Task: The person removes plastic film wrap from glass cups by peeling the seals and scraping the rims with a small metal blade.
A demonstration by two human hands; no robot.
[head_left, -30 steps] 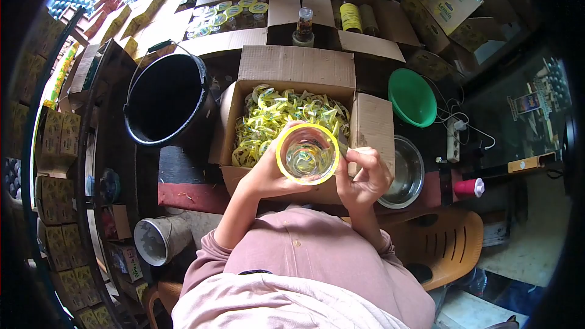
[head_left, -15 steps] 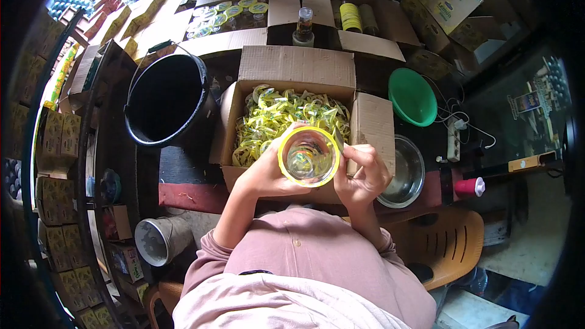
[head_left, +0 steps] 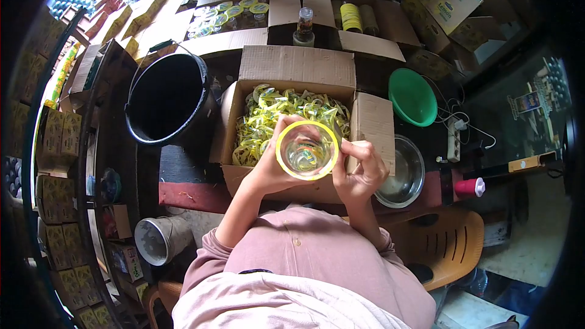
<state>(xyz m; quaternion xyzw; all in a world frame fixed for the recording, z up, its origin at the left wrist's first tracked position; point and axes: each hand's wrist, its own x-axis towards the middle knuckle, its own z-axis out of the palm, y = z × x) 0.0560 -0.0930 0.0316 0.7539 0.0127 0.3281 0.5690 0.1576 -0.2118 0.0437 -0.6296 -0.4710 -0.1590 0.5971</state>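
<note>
A clear cup with a yellow rim [head_left: 306, 176] is tilted so that I look into its round mouth. My left hand [head_left: 273, 167] is closed around its left side and underside. On the other side, my right hand [head_left: 361, 170] has its thumb and index finger pinched at the cup's right edge, the other fingers curled. Whether a thin strip lies between those fingertips is too small to tell. Behind the cup stands an open cardboard box [head_left: 297, 64] filled with a tangle of yellow-green printed plastic strips [head_left: 259, 125].
A black bucket [head_left: 137, 131] stands left of the box. On the right are a green basin [head_left: 412, 97], a metal bowl [head_left: 409, 173], a power strip [head_left: 453, 140] and a pink thread spool [head_left: 469, 187]. Boxes of yellow-lidded jars [head_left: 233, 10] and a small jar [head_left: 304, 21] are behind.
Both hands have shifted slightly up and left with the cup. The cup has tipped a little, so its rim looks rounder and its inside shows differently.
</note>
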